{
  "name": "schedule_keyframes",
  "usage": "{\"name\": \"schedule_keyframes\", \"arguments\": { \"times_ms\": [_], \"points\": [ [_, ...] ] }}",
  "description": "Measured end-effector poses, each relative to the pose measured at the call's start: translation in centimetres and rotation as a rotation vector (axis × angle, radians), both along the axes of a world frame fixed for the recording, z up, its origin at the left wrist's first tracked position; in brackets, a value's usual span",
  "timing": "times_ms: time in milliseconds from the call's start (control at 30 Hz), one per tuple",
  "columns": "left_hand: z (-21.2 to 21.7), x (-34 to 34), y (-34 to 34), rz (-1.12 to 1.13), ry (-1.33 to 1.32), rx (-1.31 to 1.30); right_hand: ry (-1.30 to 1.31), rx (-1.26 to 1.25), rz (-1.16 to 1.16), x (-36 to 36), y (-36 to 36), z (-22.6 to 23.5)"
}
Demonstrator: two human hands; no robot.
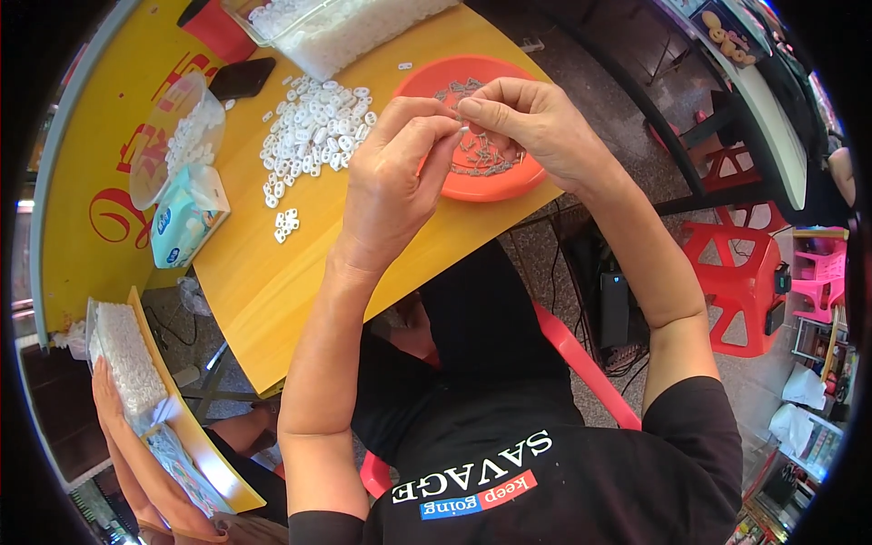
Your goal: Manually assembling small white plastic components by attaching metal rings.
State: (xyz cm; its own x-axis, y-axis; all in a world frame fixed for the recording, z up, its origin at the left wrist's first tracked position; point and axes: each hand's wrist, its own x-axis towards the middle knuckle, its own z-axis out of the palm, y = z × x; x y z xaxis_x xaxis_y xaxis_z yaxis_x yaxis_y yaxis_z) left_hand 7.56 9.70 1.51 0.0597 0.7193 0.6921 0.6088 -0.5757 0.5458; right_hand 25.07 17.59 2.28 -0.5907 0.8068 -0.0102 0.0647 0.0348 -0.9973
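Observation:
My two hands meet above an orange-red plastic basin [488,193]. The fingertips of my left hand [392,177] are pinched around a small white plastic piece [464,130], of which only an edge shows. Close beside it, my right hand [538,129] has thumb and forefinger pressed together; what lies between them is too small to make out. Many small grey metal pieces, like screws [486,169], lie in the basin below. Left of my left hand a pile of white oval plastic pieces with holes [313,127] is spread on the yellow table [263,309].
At the back stands a clear tub of white pieces [363,32], near a red container [216,29] and a black phone [242,78]. A clear bowl [145,173] and a tissue pack [189,218] are on the left. Another person's hand [107,391] touches a box at lower left. Red stools [727,272] stand right.

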Motion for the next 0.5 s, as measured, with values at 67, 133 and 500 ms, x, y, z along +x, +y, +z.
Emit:
{"name": "schedule_keyframes", "arguments": {
  "times_ms": [67, 133, 500],
  "points": [
    [-0.03, -0.06, 0.07, -0.007, 0.021, 0.005, -0.007, 0.024, 0.016, 0.15, 0.11, -0.12],
    [-0.05, -0.14, 0.13, -0.012, 0.014, -0.011, -0.014, 0.047, 0.032, 0.19, 0.14, -0.17],
    [-0.61, -0.71, 0.33, -0.119, -0.252, -0.184, -0.023, 0.74, 0.039, 0.06, 0.41, -0.46]
  ]
}}
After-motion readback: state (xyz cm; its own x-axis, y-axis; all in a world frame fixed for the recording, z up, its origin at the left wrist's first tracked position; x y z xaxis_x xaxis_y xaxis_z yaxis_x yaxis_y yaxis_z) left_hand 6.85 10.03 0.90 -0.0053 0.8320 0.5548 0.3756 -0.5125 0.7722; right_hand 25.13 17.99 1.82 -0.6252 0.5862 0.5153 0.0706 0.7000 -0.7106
